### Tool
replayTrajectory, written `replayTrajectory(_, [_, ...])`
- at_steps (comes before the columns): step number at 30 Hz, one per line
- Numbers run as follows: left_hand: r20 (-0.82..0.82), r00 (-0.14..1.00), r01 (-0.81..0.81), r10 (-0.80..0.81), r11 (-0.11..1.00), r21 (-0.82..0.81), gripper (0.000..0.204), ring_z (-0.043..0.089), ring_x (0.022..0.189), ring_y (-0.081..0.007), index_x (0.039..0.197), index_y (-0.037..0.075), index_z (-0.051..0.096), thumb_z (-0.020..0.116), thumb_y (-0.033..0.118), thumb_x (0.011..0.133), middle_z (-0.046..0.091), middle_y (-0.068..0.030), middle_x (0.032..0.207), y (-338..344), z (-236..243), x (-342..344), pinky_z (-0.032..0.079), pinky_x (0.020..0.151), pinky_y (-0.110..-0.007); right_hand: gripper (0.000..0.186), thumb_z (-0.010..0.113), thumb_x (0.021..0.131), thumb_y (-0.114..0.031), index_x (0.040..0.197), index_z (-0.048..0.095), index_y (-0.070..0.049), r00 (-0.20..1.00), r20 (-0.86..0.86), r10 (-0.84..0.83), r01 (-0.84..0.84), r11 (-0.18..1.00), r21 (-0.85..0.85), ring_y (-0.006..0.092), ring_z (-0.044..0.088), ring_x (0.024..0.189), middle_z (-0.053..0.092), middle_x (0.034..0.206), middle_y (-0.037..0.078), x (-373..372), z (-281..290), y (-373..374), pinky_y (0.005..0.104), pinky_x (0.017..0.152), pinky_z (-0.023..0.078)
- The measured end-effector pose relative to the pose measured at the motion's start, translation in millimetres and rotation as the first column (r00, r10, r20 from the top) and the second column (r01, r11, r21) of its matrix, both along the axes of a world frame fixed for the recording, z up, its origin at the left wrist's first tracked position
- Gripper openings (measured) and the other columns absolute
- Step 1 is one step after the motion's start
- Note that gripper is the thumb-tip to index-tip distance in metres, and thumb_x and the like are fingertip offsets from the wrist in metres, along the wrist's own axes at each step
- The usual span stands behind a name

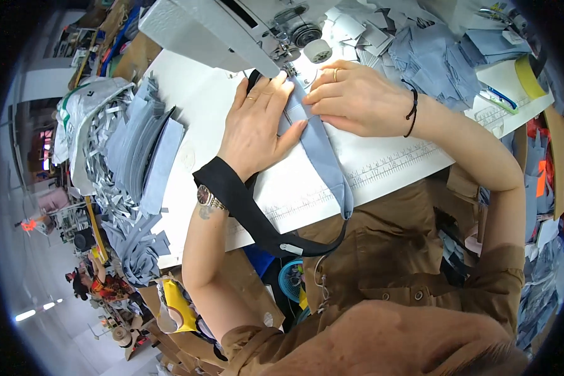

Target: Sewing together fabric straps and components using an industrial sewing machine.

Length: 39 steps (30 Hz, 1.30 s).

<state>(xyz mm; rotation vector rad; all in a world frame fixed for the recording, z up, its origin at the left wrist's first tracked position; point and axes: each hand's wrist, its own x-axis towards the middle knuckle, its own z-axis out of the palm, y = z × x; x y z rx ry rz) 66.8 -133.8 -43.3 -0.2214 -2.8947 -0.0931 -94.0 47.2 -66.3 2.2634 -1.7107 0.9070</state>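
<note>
A light blue fabric strip [319,147] runs from under the sewing machine's needle area [289,70] toward me. My left hand [257,122] lies flat on the strip's left side, fingers stretched toward the needle and thumb spread across the cloth. From the right, my right hand [357,97] has its bent fingers closed at the strip's right edge, close to the needle. A black band [241,210] with a small white tag drapes over my left wrist and hangs in a loop past the table edge, meeting the blue strip's near end. My fingertips partly hide the stitching spot.
White table [269,188] with ruler markings along its near edge. Stacked blue-grey cut pieces [135,147] lie at left, more blue pieces [429,62] and white scraps at far right. A yellow tape roll [529,76] and a blue pen-like tool [500,97] sit near the right edge.
</note>
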Motion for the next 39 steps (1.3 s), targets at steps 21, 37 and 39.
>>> replayTrajectory(21, [0.185, 0.973, -0.127, 0.137, 0.99, -0.066, 0.031, 0.06, 0.077, -0.0236, 0.113, -0.002, 0.06, 0.065, 0.012, 0.085, 0.06, -0.0098, 0.095, 110.6, 22.8, 140.7, 0.051, 0.064, -0.035, 0.027, 0.06, 0.075, -0.017, 0.098, 0.068, -0.004, 0.957, -0.214, 0.195, -0.204, 0.979, -0.024, 0.0219, 0.059, 0.109, 0.064, 0.105, 0.01, 89.7, 21.5, 71.6, 0.0427, 0.107, 0.043])
replayTrajectory(37, [0.597, 0.718, -0.328, -0.358, 0.583, 0.744, 0.016, 0.068, 0.07, -0.0308, 0.093, 0.001, 0.072, 0.068, 0.016, 0.092, 0.07, -0.0147, 0.078, 79.5, 74.3, 177.7, 0.053, 0.063, -0.036, 0.013, 0.06, 0.063, -0.015, 0.072, 0.057, -0.005, 0.968, -0.102, 0.229, -0.251, 0.883, -0.396, 0.0217, 0.059, 0.076, 0.055, 0.078, 0.007, 100.2, 13.2, 84.7, 0.034, 0.078, 0.054])
replayTrajectory(39, [0.521, 0.801, -0.302, -0.295, 0.553, 0.777, 0.009, 0.068, 0.069, -0.028, 0.091, 0.001, 0.072, 0.07, 0.009, 0.089, 0.07, -0.0135, 0.081, 73.4, 97.1, 150.1, 0.053, 0.061, -0.034, 0.012, 0.059, 0.065, -0.016, 0.067, 0.054, -0.006, 0.941, -0.176, 0.289, -0.324, 0.92, -0.219, 0.0206, 0.055, 0.07, 0.047, 0.072, 0.005, 105.9, 4.2, 84.2, 0.0313, 0.072, 0.051])
